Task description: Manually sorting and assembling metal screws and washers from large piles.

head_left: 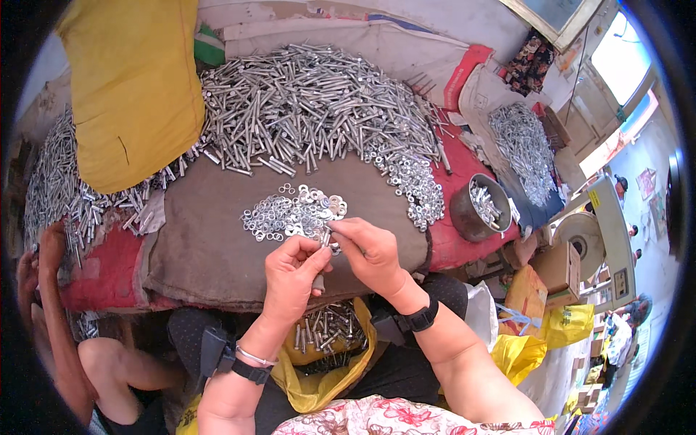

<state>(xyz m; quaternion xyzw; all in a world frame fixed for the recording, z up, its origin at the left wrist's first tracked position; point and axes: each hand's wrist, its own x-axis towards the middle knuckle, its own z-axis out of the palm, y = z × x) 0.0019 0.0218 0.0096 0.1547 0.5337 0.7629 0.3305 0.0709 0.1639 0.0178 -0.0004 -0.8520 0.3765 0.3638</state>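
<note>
At far left, a co-worker's arm (54, 290) beside spilled bolts (54, 181). Above, a yellow sack (134, 80) slumped against the big bolt heap (312, 101). On the brown cloth (203, 239), a small pile of washers (293, 212), lying just past the fingertips. Centre, the left hand (290, 279) pinched round a small bolt (319, 281), thumb and forefinger closed on it, shank pointing down. Right beside it, touching fingertip to fingertip, the right hand (370, 254) nipped on a washer (328, 238) at the bolt's upper end, over the near edge of the pile. Below, between the knees, a yellow bag (319, 377) holding finished bolts. Farther right, nuts (420, 196) strewn along the red cloth (464, 239), then a dark tin (478, 206) with bolts inside, and a second grey heap (522, 148) beyond. At far right, a scale (602, 239) and cardboard boxes (558, 268).
</note>
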